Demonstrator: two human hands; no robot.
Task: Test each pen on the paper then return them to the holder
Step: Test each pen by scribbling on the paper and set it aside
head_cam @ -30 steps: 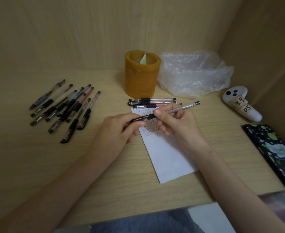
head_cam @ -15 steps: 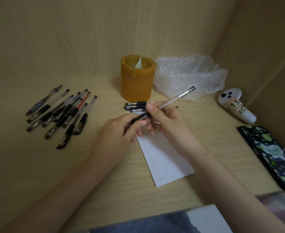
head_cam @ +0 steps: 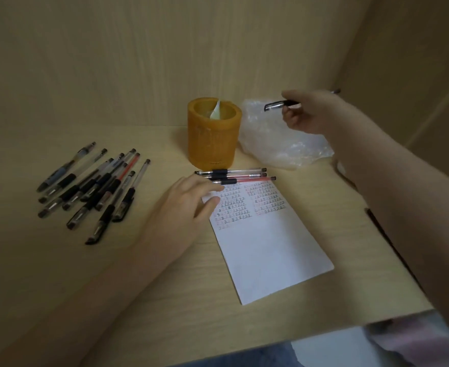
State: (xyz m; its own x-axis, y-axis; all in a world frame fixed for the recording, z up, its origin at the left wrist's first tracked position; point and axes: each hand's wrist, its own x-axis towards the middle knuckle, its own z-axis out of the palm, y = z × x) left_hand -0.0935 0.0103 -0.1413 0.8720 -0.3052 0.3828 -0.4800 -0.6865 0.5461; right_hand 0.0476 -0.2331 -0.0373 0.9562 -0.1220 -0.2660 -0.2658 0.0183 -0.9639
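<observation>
The holder point(head_cam: 212, 136), an orange cylinder, stands on the desk point(head_cam: 138, 287) against the back wall, with a white slip point(head_cam: 215, 112) poking up inside it. To the right of the holder, at about the height of its rim, the right hand point(head_cam: 310, 112) is raised over a clear bag point(head_cam: 284, 147). Its fingers and thumb grip one capped pen point(head_cam: 279, 105). The black cap points left toward the holder, and the pen's other end sticks out behind the hand. This pen is in the air, apart from the holder and not in it.

Just in front of the holder lies a row point(head_cam: 244, 174) of pens, side by side, with their dark grips toward the left. The paper point(head_cam: 271, 247) lies in front of the holder too, slightly turned, with its top edge at that row. The part nearest the holder carries lines of small marks and the rest is blank.

The left hand point(head_cam: 189, 200) is also in front of the holder. Its fingers are relaxed and hold nothing, and it rests on the paper's top left corner. Its fingertips reach the row — whether they touch a pen cannot be told.

Well to the left of the holder, a pile point(head_cam: 93, 189) of capped pens lies loose on the desk, all slanting much the same way.
</observation>
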